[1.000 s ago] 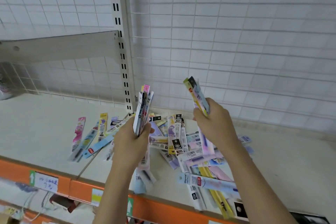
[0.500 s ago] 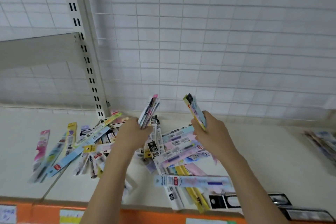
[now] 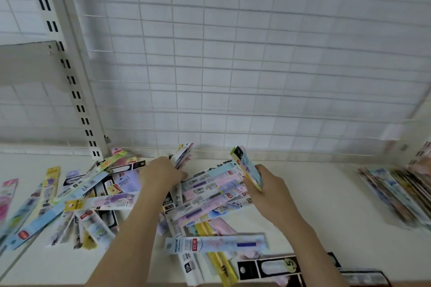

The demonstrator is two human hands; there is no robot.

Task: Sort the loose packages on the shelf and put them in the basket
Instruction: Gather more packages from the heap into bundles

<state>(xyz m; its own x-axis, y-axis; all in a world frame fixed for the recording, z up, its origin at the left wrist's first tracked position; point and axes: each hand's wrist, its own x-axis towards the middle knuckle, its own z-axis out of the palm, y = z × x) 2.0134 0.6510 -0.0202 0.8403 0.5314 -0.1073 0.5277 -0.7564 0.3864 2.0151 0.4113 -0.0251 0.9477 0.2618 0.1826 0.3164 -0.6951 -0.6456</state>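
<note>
Both hands reach over a cream shelf (image 3: 314,196) backed by a white wire grid panel (image 3: 256,53). The left hand (image 3: 161,173) grips a thin bundle of packages (image 3: 184,155), fingers curled round its lower end so the bundle stands tilted above the shelf. The right hand (image 3: 265,190) grips a second bundle (image 3: 247,168), yellow-edged and pale blue, likewise tilted upward. Beneath and between the hands lies the loose pile of long, narrow packages (image 3: 210,191), overlapping at many angles and spreading left toward a slotted upright post (image 3: 70,72). A pale blue package (image 3: 214,243) lies crosswise near the front edge. At far right a neater stack of packages (image 3: 396,193) rests on the shelf, well apart from the pile.
</note>
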